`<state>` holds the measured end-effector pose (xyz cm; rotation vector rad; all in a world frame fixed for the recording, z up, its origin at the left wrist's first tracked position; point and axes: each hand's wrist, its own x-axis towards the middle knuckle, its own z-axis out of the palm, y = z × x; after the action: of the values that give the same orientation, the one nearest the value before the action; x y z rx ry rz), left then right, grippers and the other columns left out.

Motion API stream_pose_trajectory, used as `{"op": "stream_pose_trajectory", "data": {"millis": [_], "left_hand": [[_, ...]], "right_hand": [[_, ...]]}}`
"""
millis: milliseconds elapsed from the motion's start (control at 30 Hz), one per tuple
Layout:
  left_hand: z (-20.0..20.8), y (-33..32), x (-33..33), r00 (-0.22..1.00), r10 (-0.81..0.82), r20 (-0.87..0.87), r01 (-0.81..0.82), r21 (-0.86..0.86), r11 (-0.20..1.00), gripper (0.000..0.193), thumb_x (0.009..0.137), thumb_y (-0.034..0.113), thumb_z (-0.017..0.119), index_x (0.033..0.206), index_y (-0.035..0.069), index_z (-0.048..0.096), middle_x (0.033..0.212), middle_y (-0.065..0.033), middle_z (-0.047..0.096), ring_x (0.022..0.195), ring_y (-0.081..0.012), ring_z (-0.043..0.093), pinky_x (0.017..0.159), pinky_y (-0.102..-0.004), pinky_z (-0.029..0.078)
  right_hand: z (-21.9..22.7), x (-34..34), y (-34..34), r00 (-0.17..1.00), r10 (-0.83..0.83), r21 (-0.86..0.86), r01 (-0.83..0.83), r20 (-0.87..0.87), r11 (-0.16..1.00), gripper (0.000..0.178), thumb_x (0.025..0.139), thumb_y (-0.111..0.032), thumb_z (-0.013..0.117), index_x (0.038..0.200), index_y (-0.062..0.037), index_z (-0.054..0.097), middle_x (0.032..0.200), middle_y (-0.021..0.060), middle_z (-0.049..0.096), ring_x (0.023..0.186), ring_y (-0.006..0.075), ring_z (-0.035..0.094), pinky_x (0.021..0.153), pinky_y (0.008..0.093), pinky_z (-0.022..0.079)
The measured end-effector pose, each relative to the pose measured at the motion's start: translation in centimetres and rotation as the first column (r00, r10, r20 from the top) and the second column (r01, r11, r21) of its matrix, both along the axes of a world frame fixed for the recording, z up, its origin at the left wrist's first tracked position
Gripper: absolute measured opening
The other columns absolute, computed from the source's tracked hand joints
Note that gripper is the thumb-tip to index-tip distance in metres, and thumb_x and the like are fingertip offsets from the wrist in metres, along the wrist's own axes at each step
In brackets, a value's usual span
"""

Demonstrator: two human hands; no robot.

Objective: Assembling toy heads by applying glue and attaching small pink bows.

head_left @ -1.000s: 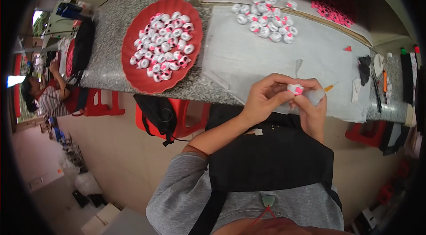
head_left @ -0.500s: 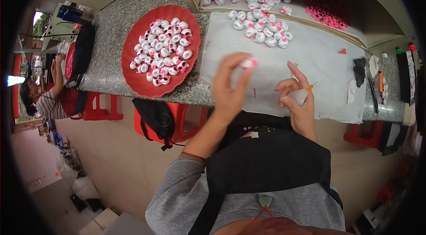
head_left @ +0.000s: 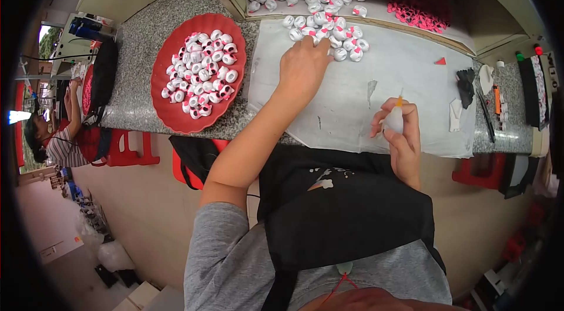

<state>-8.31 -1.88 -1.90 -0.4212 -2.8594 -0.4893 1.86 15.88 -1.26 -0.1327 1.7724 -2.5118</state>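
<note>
My left hand reaches palm down across the white sheet, its fingertips at the near edge of a loose heap of small white-and-pink pieces. Its palm hides whether it holds one. Near the table's front edge my right hand grips a small white squeeze bottle, its thin orange nozzle pointing up. A round red plate full of the same white-and-pink pieces sits on the speckled counter, left of my left forearm.
Small pink parts lie heaped in the tray at the back right. A red triangle scrap, black cloth and pens sit at right. Under the counter are a black bag and red stools. Another person works at far left.
My left hand left the right hand carrying a white-and-pink piece and moved forward to the heap. My right hand stayed near the front edge with the bottle.
</note>
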Motion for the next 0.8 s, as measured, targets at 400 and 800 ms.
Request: {"op": "stream_pose_trajectory", "data": {"millis": [400, 800], "left_hand": [[0.3, 1.4, 5.8, 0.871, -0.472, 0.139, -0.213, 0.971, -0.107, 0.023, 0.074, -0.001, 0.051, 0.095, 0.000, 0.044, 0.092, -0.0104, 0.051, 0.086, -0.0164, 0.051, 0.075, -0.0311, 0.043], [0.5, 2.3, 8.2, 0.867, -0.489, 0.098, -0.254, 0.931, -0.264, 0.032, 0.071, -0.007, 0.053, 0.100, -0.002, 0.040, 0.099, -0.0147, 0.050, 0.093, -0.0171, 0.049, 0.079, -0.0259, 0.041]], "right_hand": [[2.0, 0.2, 1.5, 0.971, -0.218, 0.028, 0.222, -0.100, 0.975, 0.027, 0.067, -0.006, 0.054, 0.091, -0.0018, 0.041, 0.092, 0.0071, 0.039, 0.068, 0.0150, 0.046, 0.059, 0.0258, 0.040], [2.5, 0.8, 0.2, 0.744, -0.340, -0.011, 0.409, -0.576, 0.913, 0.037, 0.055, -0.003, 0.069, 0.083, -0.0044, 0.045, 0.082, 0.0097, 0.044, 0.066, 0.0146, 0.046, 0.057, 0.0236, 0.039]]}}
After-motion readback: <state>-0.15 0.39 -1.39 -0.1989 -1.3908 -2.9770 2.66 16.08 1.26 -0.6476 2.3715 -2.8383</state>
